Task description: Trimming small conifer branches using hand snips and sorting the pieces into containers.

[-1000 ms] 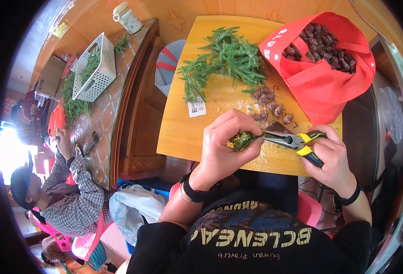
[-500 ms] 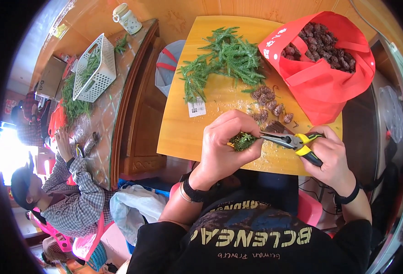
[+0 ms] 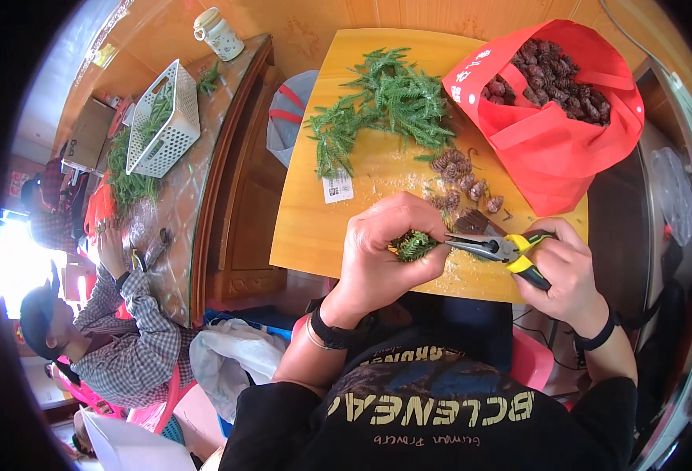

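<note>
My left hand (image 3: 389, 247) is closed around a green artificial pine sprig (image 3: 414, 246), whose needles show inside the curl of the fingers. In my right hand (image 3: 563, 275) is a pair of needle-nose pliers (image 3: 493, 247) with yellow and black handles. The tips of the pliers meet the edge of my left fingers, where the sprig's end is; exactly what the jaws grip is too small to tell. Just beyond the pliers, several small brown pine cones (image 3: 465, 184) lie on the yellow table (image 3: 307, 239) beside some dark brown stems (image 3: 475, 222).
Green pine sprigs (image 3: 393, 102) are piled at the table's far side, near a white printed tag (image 3: 338, 188). A red bag (image 3: 542, 165) full of pine cones stands far right. At left, a person (image 3: 130, 330) works at another table with a white basket (image 3: 165, 125).
My hands and the pliers have barely shifted, the right hand turning slightly. A white sheet-like thing has appeared at the lower left.
</note>
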Tool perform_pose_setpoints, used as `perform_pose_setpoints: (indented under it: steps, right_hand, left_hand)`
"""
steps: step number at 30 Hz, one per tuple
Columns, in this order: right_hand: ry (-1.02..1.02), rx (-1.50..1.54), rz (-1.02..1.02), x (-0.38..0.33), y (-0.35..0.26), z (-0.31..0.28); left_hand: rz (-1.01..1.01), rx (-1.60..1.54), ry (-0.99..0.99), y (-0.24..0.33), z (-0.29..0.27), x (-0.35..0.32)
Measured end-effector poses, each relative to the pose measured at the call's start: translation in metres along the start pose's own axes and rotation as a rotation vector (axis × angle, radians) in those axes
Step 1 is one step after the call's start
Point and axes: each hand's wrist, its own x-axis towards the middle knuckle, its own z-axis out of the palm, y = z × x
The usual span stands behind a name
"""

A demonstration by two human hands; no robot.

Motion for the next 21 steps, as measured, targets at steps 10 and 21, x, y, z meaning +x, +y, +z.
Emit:
perform_pose_setpoints:
  steps: [10,21]
  right_hand:
    - [0.001,-0.064,-0.006,-0.0021,0.0009,-0.0005]
    - [-0.022,-0.058,-0.032,-0.0065,0.0063,-0.0009]
  left_hand:
    - [0.043,0.061,0.053,0.0023,0.0040,-0.0011]
    - [0.026,0.064,0.056,0.0005,0.0085,-0.0008]
